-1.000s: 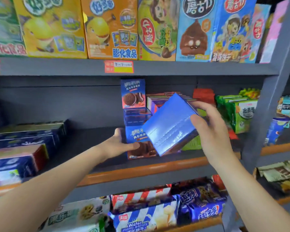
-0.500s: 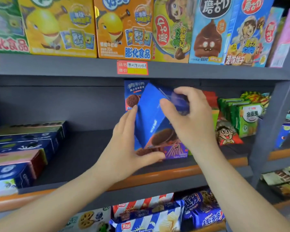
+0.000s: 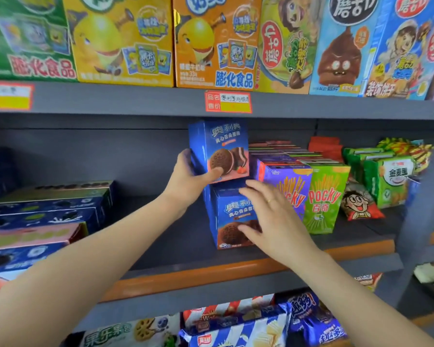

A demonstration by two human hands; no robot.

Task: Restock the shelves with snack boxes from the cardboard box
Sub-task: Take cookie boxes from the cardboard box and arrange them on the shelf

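A: Which step is this?

B: Stacking, I'd judge. The left hand (image 3: 194, 177) grips the upper blue biscuit box (image 3: 219, 150), thumb across its front and fingers round its left side, and the box sits upright on top of the lower blue biscuit box (image 3: 232, 217). The right hand (image 3: 273, 216) lies with straight, spread fingers on the lower box's front.

A: What does the next move call for?

B: Probably squaring the top box flush over the bottom one, then letting go without tipping the pair.

A: And the surroundings?

B: A dark grey middle shelf (image 3: 161, 236) with an orange front lip. Pocky boxes (image 3: 321, 196) stand just right of the stack, flat blue cartons (image 3: 43, 209) well to the left. Big snack boxes fill the upper shelf (image 3: 125, 100), packets the one below. The cardboard box is out of view.
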